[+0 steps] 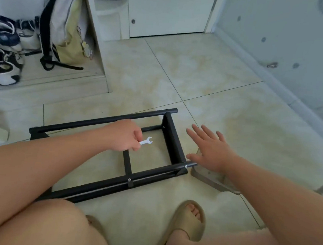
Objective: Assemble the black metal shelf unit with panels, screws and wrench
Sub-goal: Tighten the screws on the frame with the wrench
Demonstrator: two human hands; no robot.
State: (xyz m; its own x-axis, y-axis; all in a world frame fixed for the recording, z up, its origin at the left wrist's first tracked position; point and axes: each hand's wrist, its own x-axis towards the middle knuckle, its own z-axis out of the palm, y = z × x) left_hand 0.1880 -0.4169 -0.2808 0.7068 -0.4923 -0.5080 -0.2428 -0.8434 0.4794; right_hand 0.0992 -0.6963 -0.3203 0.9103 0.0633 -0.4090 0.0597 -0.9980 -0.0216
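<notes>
The floor (209,72) is glossy cream tile with mottled yellow veining and thin dark grout lines; a pale wall (279,35) with a grey skirting runs along the right, and a white door (169,12) closes the far end; at far left a white and yellow backpack (64,23) leans in an open white cupboard beside a jumble of dark and white sneakers (4,52). The black metal frame (91,122) lies flat on the tiles in front of the person's knees, two long round tubes joined by flat cross bars, matte in finish. The left hand (124,136) reaches over the frame's middle, fingers curled, pinching the handle of a small white wrench (146,141) whose open end points right above the bare tile inside the frame; the right hand (210,149) is palm down with fingers straight and spread, grasping nothing, just beyond the frame's right end, thumb near the near tube's tip. A beige foam sandal (189,219) sits on the right foot; two small silver screws (129,180) (186,166) show on the near tube.
</notes>
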